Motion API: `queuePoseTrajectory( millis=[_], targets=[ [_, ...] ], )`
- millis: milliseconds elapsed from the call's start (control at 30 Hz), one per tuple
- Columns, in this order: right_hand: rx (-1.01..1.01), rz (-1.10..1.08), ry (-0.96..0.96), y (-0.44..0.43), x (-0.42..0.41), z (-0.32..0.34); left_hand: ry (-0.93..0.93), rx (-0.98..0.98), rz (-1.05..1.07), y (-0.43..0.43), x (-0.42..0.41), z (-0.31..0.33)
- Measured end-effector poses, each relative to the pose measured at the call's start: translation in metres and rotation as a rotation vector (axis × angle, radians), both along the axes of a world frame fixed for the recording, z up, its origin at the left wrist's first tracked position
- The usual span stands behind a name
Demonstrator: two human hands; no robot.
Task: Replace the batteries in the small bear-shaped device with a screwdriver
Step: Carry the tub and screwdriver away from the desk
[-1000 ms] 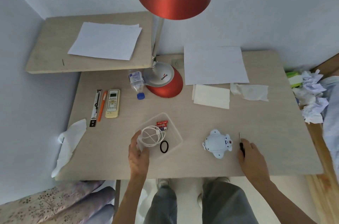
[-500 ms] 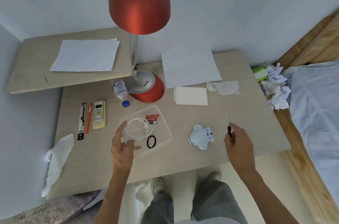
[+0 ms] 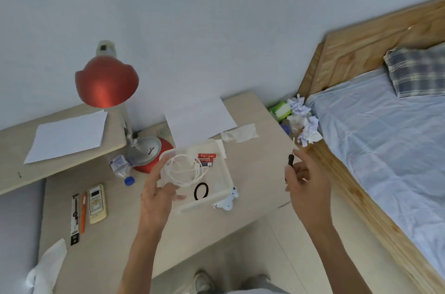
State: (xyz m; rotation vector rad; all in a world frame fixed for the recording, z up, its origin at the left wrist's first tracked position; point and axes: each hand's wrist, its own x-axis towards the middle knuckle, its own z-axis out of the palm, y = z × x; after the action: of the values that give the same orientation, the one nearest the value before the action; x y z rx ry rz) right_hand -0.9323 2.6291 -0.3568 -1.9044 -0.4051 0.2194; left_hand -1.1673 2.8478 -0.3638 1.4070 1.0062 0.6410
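A: Bedroom corner, pale desk (image 3: 252, 173) against a grey wall, bed (image 3: 385, 139) along its right side, red lamp (image 3: 106, 84) at the back. Where are we in the job?

B: Right at the start, I'd say. Nothing is opened. The bear (image 3: 227, 199) lies on the desk near the front edge, mostly hidden behind the tray (image 3: 224, 175), so I can't see its battery door or screw.

A: And the hands?

B: The left hand (image 3: 156, 199) grips the clear tray by its near-left corner, thumb on the rim and fingers under it, and holds it tilted above the desk. Inside are a coiled white cable (image 3: 183, 168), a black ring (image 3: 201, 191) and the batteries (image 3: 206, 160), red and black, in the far part of the tray. The right hand (image 3: 304, 187) is closed around the screwdriver (image 3: 291, 161), black handle pinched in the fingers, thin shaft pointing up, clear of everything.

A: So the step in hand?

B: Gathering the supplies: tool in 1 hand, spare cells in the other. I count about 2 or 3 batteries; too small to be sure.

A: Next move?

B: My guess: set the tray down beside the bear without spilling it, free the left hand to turn the bear over and steady it, then bring the tip down onto the screw
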Motion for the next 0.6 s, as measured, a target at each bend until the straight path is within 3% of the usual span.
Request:
queuePoseTrajectory(
  millis=[300, 600],
  targets=[
    [0.229, -0.189, 0.105, -0.081, 0.040, 0.075, -0.034, -0.041, -0.164, -0.060, 0.104, 0.053],
    [0.346, -0.492, 0.173, -0.171, 0.061, 0.088, -0.063, -0.086, -0.513, -0.117, 0.227, 0.074]
  ],
)
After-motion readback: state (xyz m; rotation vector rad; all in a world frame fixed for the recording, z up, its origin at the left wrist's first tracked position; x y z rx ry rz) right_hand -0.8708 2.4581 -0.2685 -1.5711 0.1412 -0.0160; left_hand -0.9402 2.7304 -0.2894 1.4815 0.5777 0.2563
